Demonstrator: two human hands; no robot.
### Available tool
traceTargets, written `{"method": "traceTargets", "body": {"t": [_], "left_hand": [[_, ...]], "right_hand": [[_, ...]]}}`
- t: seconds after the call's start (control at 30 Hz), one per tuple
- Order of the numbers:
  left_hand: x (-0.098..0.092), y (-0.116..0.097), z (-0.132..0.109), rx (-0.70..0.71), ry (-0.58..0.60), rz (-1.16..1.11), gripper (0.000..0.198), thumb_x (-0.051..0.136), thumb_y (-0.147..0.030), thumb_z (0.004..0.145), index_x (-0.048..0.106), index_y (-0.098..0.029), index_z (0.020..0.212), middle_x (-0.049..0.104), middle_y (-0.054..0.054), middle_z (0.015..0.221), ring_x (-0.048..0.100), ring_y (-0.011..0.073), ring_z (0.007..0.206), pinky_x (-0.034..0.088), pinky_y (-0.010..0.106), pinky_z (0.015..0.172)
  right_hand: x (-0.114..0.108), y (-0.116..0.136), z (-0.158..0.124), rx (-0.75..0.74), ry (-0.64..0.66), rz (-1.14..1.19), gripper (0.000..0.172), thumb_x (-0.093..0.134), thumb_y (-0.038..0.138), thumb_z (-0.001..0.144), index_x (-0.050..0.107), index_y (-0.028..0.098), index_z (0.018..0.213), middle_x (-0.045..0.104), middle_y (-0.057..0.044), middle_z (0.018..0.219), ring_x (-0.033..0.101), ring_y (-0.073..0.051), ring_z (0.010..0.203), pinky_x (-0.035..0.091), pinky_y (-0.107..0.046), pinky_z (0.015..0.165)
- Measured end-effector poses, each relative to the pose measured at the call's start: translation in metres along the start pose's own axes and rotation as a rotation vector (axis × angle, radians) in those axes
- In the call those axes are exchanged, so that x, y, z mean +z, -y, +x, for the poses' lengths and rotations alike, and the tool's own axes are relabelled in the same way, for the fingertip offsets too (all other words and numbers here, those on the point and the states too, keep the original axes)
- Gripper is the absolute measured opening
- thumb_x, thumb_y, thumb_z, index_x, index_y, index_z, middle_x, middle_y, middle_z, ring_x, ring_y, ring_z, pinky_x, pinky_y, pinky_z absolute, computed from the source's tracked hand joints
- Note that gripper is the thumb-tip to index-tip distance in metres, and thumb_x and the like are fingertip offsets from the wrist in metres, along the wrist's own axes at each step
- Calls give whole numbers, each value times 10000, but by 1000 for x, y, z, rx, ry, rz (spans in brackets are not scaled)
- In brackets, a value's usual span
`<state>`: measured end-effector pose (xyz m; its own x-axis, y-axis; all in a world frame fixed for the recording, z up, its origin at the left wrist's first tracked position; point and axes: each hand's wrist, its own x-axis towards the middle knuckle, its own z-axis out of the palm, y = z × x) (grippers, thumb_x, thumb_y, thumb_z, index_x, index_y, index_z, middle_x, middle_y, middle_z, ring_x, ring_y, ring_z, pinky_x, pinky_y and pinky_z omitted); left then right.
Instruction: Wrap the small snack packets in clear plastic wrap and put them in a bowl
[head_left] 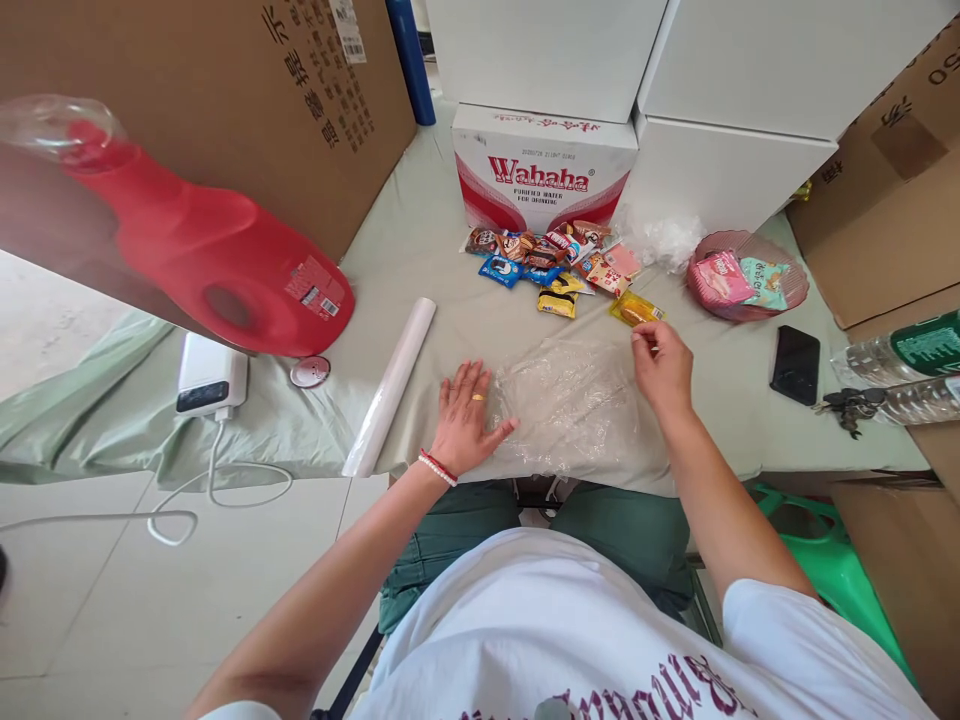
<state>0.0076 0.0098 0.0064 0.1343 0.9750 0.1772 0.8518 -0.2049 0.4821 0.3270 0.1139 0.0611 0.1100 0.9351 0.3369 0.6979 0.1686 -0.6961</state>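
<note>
Centrally, a crinkled clear plastic sheet (574,405), likely light, slippery and best held by corners, lies on the pale-green table (390,265) between a flat, spread left grip (465,425) and pinched right grip (666,370), contents unclear.

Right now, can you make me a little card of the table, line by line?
Left hand: palm down at the left edge of the clear plastic sheet
Right hand: fingers pinched near a yellow packet; anything held is unclear
Wrapped snacks: piled in front of the Wahaha box
Pink bowl: holds packets
Left side: white roll, red bottle
Right side: black phone
</note>
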Motion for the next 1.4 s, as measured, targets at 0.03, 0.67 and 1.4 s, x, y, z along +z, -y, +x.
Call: {"method": "traceTargets", "body": {"t": [0.03, 0.67, 1.4], "left_hand": [[3, -1, 3, -75, -54, -31, 655, 511, -586, 978, 522, -166, 1480, 403, 217, 1648, 221, 375, 1604, 189, 644, 1270], [-30, -33, 84, -454, -567, -616, 94, 557, -129, 839, 547, -216, 873, 656, 13, 869, 662, 149, 795, 505, 290, 811], [8, -5, 56, -29, 151, 275, 625, 318, -507, 1065, 406, -221, 1613, 258, 172, 1721, 265, 332, 1599, 78, 718, 1251]], "right_hand": [[3, 13, -14, -115, 80, -11, 267, 524, 341, 984, 728, 196, 1077, 717, -107, 1041, 628, -238, 946, 517, -420, 921], [63, 45, -89, -577, 701, -215, 510, 569, 340, 1034, 550, 256, 1536, 412, -116, 1658, 340, -315, 1556, 268, -611, 1268], [110, 79, 158, -395, 347, -386, 333, 428, 241, 1017, 734, 132, 1089, 710, -167, 1130, 603, -323, 1100, 471, -446, 981]]}}
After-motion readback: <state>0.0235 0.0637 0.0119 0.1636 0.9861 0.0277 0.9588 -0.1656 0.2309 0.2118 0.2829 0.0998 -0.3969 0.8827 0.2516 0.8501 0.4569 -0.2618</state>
